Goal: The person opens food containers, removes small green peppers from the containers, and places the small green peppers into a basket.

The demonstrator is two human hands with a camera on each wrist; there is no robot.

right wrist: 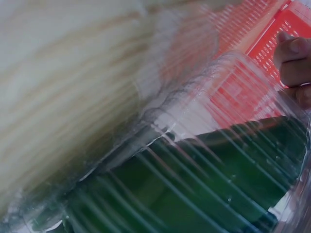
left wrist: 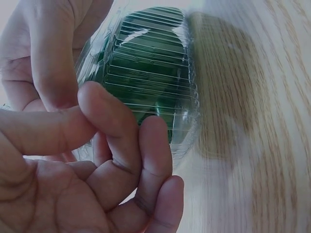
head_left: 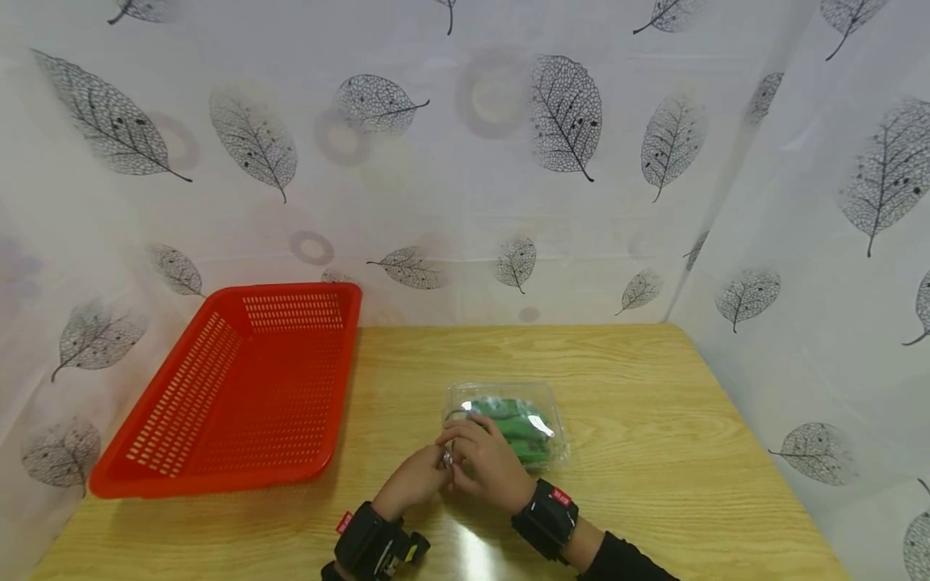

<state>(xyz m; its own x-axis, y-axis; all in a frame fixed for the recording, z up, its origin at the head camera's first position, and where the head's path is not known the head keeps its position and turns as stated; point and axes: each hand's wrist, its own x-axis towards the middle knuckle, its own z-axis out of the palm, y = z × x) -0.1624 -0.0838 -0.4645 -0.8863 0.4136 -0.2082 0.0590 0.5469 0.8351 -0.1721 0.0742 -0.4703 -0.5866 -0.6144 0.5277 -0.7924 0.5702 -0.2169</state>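
A clear ribbed plastic box point(head_left: 561, 440) lies on the table with smooth, long green vegetables point(head_left: 519, 432) inside; their exact kind is unclear. At the box's near left corner, both hands meet. My left hand point(head_left: 419, 482) pinches the edge there with thumb and forefinger, and its other fingers point(left wrist: 154, 150) are loosely bent. My right hand point(head_left: 494, 468) bends over the same corner, its fingers gripping the edge right beside the left fingertips. In the right wrist view, the green vegetables point(right wrist: 194, 179) show through the ribbed wall, and some fingers point(right wrist: 294, 63) appear at the right edge.
A red slotted plastic basket point(head_left: 334, 436) stands on the left side of the wooden table point(head_left: 639, 484). A white leaf-patterned sheet point(head_left: 465, 202) hangs behind the table and along its sides. Both wrists carry black strapped cameras.
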